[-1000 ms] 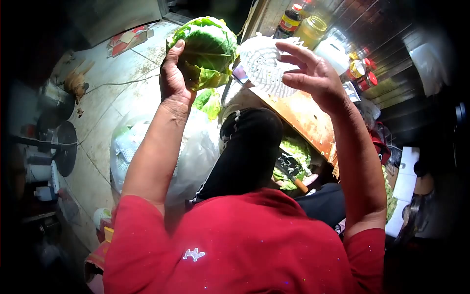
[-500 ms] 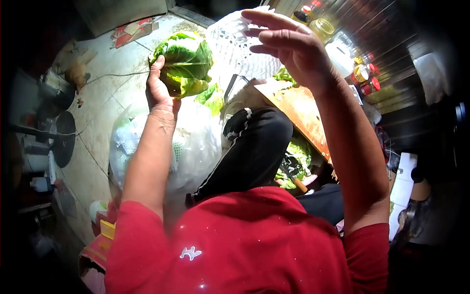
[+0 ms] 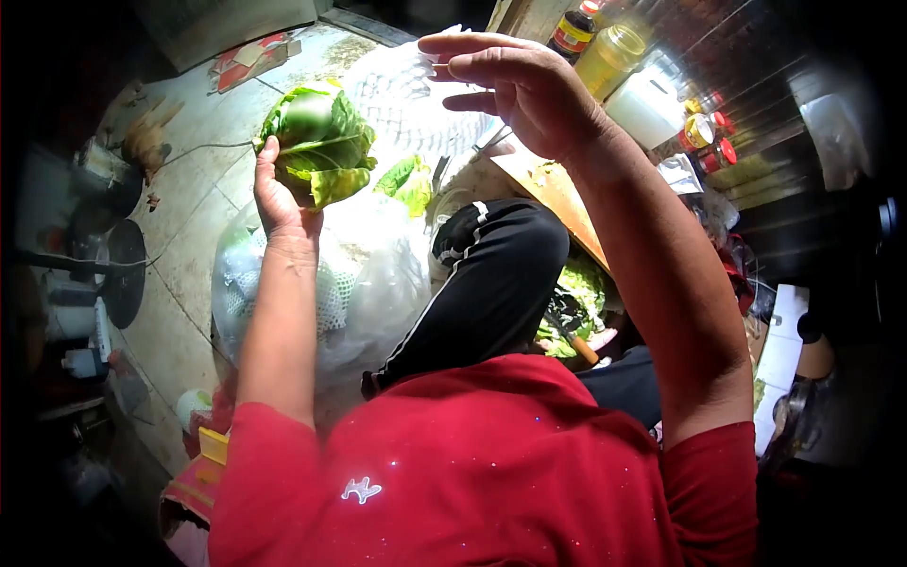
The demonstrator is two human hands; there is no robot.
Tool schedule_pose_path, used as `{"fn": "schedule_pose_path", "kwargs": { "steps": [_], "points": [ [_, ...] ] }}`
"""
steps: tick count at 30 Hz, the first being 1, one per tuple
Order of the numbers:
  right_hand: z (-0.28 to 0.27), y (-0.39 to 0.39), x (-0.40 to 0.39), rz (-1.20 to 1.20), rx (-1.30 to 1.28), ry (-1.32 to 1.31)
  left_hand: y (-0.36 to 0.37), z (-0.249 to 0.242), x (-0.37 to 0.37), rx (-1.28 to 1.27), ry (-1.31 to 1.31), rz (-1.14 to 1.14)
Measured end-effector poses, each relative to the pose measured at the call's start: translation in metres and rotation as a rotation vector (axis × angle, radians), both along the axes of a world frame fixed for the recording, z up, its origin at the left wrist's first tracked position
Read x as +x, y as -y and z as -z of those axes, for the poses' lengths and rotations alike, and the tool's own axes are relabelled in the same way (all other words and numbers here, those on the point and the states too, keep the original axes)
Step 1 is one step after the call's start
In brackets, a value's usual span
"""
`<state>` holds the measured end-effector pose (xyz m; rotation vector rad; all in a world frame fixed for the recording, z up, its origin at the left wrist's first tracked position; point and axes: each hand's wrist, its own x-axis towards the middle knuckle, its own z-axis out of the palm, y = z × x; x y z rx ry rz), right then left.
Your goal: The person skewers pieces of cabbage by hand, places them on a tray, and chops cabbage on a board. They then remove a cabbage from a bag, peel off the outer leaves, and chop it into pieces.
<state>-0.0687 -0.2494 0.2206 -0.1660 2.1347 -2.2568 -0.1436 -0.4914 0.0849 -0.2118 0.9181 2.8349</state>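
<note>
A leafy green cabbage [image 3: 316, 142] is gripped in my left hand [image 3: 283, 203], thumb on its near side and the other fingers hidden behind it. My right hand [image 3: 529, 90] is raised at the upper middle, fingers apart and holding nothing. It hangs in front of the white net material [image 3: 406, 109], well to the right of the cabbage. A loose green leaf [image 3: 408, 184] lies just right of the cabbage. Beneath my right forearm is a wooden board [image 3: 553, 194]. Beside my knee, a knife with a wooden handle [image 3: 586, 351] lies among green leaves [image 3: 581, 293].
A clear plastic bag [image 3: 378, 283] with net-wrapped produce sits left of my leg. Along the right wall stand a dark bottle [image 3: 574, 30], a yellowish jar [image 3: 612, 61], a white jug [image 3: 644, 109] and red-lidded jars [image 3: 718, 154]. Flattened cardboard [image 3: 250, 61] lies on the tiled floor.
My left hand has moved left and slightly down with the cabbage. My right hand has shifted left and a little lower, still spread.
</note>
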Motion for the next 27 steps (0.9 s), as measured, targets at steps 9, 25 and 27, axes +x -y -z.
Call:
{"fn": "schedule_pose_path", "kwargs": {
  "steps": [9,25,27],
  "points": [
    [-0.007,-0.010,0.012,0.023,0.041,-0.068,-0.015,-0.017,0.000,0.033,-0.009,0.020],
    [-0.003,-0.053,0.044,0.155,-0.188,0.027,-0.058,-0.044,-0.003,0.110,-0.077,0.081],
    [-0.005,-0.058,0.061,0.157,-0.230,0.017,-0.058,-0.045,0.000,0.115,-0.053,0.094]
  ]
}}
